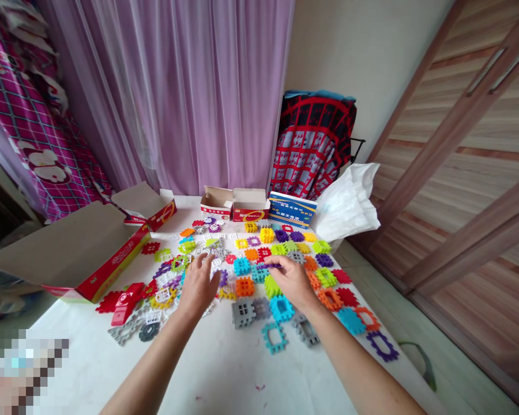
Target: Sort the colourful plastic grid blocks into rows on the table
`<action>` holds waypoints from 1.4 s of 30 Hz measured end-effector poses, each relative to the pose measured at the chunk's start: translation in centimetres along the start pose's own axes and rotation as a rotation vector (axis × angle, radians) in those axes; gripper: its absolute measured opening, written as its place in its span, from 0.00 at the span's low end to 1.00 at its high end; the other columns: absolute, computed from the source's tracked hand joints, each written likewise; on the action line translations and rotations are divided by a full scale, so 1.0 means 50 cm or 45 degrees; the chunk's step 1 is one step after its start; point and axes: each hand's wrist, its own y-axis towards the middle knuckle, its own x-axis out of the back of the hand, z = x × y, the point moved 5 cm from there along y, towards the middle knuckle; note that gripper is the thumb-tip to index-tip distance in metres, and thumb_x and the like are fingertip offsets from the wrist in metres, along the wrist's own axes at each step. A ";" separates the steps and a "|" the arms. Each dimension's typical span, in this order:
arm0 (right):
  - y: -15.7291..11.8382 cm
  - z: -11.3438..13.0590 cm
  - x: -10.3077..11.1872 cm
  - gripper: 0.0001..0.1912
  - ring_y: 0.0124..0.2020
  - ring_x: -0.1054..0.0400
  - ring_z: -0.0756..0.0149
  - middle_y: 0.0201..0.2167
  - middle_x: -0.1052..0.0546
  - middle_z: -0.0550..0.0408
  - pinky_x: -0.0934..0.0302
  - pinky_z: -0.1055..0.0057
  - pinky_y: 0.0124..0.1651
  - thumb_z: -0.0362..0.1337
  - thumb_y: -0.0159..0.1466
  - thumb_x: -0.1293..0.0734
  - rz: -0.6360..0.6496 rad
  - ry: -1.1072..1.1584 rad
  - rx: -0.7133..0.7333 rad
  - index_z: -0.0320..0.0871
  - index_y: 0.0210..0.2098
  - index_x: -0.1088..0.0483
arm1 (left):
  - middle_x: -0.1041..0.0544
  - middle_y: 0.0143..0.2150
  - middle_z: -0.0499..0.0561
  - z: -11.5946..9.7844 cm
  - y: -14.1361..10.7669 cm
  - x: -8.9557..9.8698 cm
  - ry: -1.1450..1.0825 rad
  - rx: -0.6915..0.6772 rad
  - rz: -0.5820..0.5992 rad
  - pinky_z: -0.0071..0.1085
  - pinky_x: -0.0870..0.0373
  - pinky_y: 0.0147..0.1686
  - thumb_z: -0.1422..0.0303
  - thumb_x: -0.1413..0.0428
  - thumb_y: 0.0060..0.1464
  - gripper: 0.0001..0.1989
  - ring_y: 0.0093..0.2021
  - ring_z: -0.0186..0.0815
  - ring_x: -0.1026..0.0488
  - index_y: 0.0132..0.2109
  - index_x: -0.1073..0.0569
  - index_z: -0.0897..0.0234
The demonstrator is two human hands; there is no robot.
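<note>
Interlocking plastic building pieces in many colours cover the middle of the white table. My left hand (200,283) reaches over the mixed pile on the left, fingers apart and holding nothing that I can see. Under and beside it lie white lattice pieces and purple pieces. Between the thumb and fingers of my right hand (293,281) is a purple building piece (270,266), seen nearly edge-on. Close to that hand are a lime green piece (271,286), a blue piece (282,309) and an orange piece (244,286).
Open cardboard boxes stand at the left, the big one (112,262) nearest. Small red boxes (249,214) and a blue box (293,210) line the back, beside a white plastic bag (348,202). A red toy part (127,302) lies left. The table's right edge passes near a purple frame (383,346).
</note>
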 end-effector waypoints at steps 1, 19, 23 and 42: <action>-0.012 0.019 0.003 0.09 0.44 0.26 0.60 0.40 0.20 0.51 0.33 0.58 0.52 0.34 0.58 0.37 -0.016 -0.050 0.125 0.46 0.34 0.26 | 0.20 0.41 0.54 -0.006 -0.017 -0.014 0.014 -0.019 0.035 0.32 0.28 0.39 0.63 0.31 0.36 0.16 0.42 0.41 0.24 0.36 0.22 0.58; -0.098 0.045 0.027 0.16 0.53 0.30 0.63 0.56 0.27 0.50 0.35 0.61 0.56 0.27 0.60 0.40 0.113 -0.112 0.355 0.48 0.38 0.23 | 0.28 0.25 0.42 0.017 -0.130 -0.145 -0.384 0.538 0.417 0.20 0.47 0.14 0.51 0.31 0.33 0.25 0.18 0.24 0.33 0.31 0.31 0.63; -0.107 0.036 0.056 0.19 0.50 0.28 0.61 0.51 0.25 0.48 0.30 0.66 0.44 0.31 0.62 0.38 -0.025 -0.170 0.270 0.47 0.52 0.31 | 0.26 0.29 0.44 0.019 -0.130 -0.146 -0.402 0.509 0.348 0.19 0.45 0.15 0.50 0.31 0.33 0.26 0.20 0.24 0.31 0.32 0.31 0.62; -0.076 0.050 0.114 0.26 0.48 0.30 0.56 0.48 0.25 0.48 0.35 0.62 0.48 0.33 0.56 0.31 0.303 -0.986 0.236 0.45 0.54 0.32 | 0.27 0.26 0.45 -0.002 -0.137 -0.229 0.100 0.164 0.581 0.21 0.40 0.18 0.43 0.37 0.39 0.27 0.25 0.29 0.29 0.33 0.27 0.63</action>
